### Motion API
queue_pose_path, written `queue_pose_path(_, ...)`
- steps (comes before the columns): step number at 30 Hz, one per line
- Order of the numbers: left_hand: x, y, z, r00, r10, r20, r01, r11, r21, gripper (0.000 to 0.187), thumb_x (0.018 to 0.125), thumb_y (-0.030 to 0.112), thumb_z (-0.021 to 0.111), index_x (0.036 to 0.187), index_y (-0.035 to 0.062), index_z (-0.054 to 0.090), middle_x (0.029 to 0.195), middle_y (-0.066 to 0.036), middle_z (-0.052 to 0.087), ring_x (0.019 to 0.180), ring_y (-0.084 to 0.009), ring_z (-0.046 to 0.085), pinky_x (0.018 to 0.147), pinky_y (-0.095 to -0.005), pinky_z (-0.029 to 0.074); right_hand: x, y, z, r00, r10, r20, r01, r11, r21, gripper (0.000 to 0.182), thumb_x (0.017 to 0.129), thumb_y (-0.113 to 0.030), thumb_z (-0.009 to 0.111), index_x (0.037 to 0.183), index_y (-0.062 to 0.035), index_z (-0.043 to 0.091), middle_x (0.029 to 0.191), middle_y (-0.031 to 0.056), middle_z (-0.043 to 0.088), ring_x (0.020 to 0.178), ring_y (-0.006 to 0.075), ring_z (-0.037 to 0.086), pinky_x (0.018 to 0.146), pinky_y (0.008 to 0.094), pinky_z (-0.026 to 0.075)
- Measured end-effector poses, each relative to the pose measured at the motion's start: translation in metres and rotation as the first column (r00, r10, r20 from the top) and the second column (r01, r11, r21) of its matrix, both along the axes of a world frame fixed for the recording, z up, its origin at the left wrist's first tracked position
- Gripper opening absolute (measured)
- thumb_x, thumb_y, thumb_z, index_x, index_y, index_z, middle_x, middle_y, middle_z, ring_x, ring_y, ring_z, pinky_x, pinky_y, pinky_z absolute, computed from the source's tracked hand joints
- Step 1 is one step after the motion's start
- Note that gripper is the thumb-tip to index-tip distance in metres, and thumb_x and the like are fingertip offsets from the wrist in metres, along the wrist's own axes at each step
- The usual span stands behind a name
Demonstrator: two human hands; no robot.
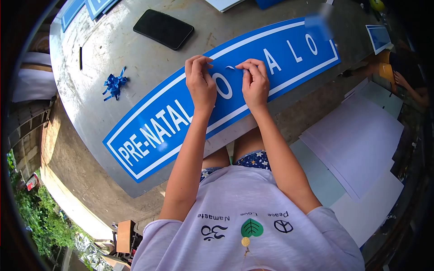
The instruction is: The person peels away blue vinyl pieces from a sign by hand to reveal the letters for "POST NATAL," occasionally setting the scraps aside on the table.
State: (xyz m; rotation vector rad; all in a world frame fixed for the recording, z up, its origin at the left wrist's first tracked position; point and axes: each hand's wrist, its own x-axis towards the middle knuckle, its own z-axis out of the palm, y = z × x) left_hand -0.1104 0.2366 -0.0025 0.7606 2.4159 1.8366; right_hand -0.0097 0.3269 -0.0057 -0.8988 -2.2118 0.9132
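A long curved blue sign (156, 106) with white border and white letters lies slantwise on the grey metal table. Above its middle, beside the letter O, my left hand (200, 83) is raised with its fingers curled together; whatever they may hold is too small to name. My right hand (255, 81) is to the right of that O, thumb and fingertips pinched. A small thin curled piece (231, 67) shows at the tips of my right hand, too small to identify surely. Both hands are apart from each other.
A black phone (163, 29) lies behind the sign. Left of it is a tangle of blue strips (115, 84). Large white sheets (355, 135) are at the right, below the table's edge. Another person's hand (400, 79) is at the far right. More blue signs (100, 6) lie at the top left.
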Motion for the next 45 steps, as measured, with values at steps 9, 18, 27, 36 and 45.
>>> queue_pose_path(9,-0.002,-0.004,-0.005,0.995,0.048,0.084,-0.050,0.998,0.024,0.016,0.090,-0.012,0.047,0.094,-0.0021,0.060,0.097,-0.009,0.057,0.080,-0.0151,0.065,0.073,-0.0255,0.051,0.002,0.003,0.001,0.996,0.071,0.048,-0.068,0.995,-0.076,0.012,0.080,0.001,0.065,0.090,-0.0058,0.068,0.103,0.0031,0.057,0.051,0.0082,0.049,0.051,0.0246,0.045)
queue_pose_path(18,-0.003,-0.002,-0.007,0.999,0.031,0.024,-0.032,0.998,0.051,0.015,0.090,-0.009,0.050,0.094,-0.0001,0.061,0.094,-0.009,0.057,0.074,-0.0145,0.064,0.065,-0.0256,0.049,-0.004,0.001,0.001,0.992,0.025,0.120,-0.023,1.000,-0.017,0.006,0.081,-0.010,0.072,0.085,-0.0075,0.068,0.105,-0.0003,0.057,0.050,0.0073,0.048,0.050,0.0243,0.043)
queue_pose_path(27,-0.003,-0.002,-0.009,1.000,0.006,0.009,-0.006,0.998,0.056,0.017,0.086,-0.013,0.048,0.093,-0.0020,0.059,0.096,-0.012,0.057,0.072,-0.0192,0.064,0.064,-0.0293,0.051,-0.012,-0.003,0.003,0.991,-0.017,0.134,0.023,0.999,-0.046,0.012,0.084,-0.017,0.070,0.081,-0.0066,0.067,0.104,0.0012,0.056,0.057,0.0118,0.057,0.055,0.0291,0.047)
queue_pose_path(36,-0.002,-0.001,-0.009,1.000,0.000,0.007,-0.001,0.998,0.067,0.016,0.086,-0.012,0.049,0.093,-0.0021,0.059,0.096,-0.012,0.057,0.071,-0.0194,0.063,0.063,-0.0297,0.051,-0.008,-0.002,0.003,0.978,0.073,0.198,-0.053,0.993,-0.103,0.012,0.089,-0.017,0.064,0.086,-0.0051,0.065,0.107,0.0021,0.056,0.066,0.0168,0.063,0.062,0.0322,0.050)
queue_pose_path(45,-0.002,-0.002,-0.010,1.000,-0.002,0.004,0.002,0.999,0.045,0.017,0.086,-0.012,0.048,0.093,-0.0020,0.059,0.096,-0.012,0.057,0.071,-0.0192,0.063,0.063,-0.0294,0.051,0.005,0.007,0.002,0.976,0.204,0.083,-0.187,0.966,-0.176,0.008,0.092,-0.009,0.059,0.090,-0.0017,0.062,0.110,0.0062,0.053,0.073,0.0171,0.060,0.064,0.0306,0.051)
